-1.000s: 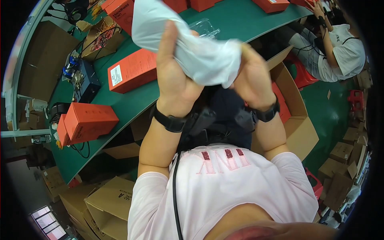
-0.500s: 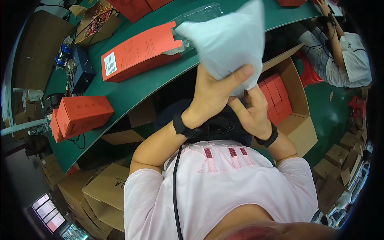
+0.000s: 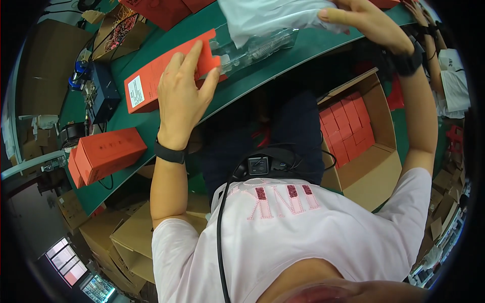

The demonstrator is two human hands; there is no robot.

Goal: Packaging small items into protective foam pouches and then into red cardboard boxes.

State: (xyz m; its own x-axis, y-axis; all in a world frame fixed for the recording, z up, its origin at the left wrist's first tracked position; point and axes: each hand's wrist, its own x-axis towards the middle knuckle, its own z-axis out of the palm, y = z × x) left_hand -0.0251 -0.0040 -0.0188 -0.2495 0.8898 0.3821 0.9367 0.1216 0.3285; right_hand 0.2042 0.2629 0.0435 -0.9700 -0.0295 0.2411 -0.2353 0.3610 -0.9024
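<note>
A white soft plastic bag (image 3: pixel 278 17), bulging with contents I cannot see, is held at its right end by my right hand (image 3: pixel 366 20), thumb on its near side. The bag hangs over a clear plastic tray (image 3: pixel 262 49), which sticks out of the open end of an orange carton (image 3: pixel 144 76) lying on the table. My left hand (image 3: pixel 183 88) lies across that carton close to the open end. Its fingers are spread over the top and the thumb points at the end flap.
On the green table (image 3: pixel 113 118) stand more orange boxes (image 3: pixel 108 154), a dark blue device (image 3: pixel 103 91) and a carton of wires (image 3: pixel 118 33). Beside my legs, an open cardboard box (image 3: pixel 371 174) holds several orange boxes. Another person's arm (image 3: pixel 429 53) shows at upper right.
My hands have parted. The right hand has carried the white bag up over the table, while the left let go of it and moved left onto the orange carton.
</note>
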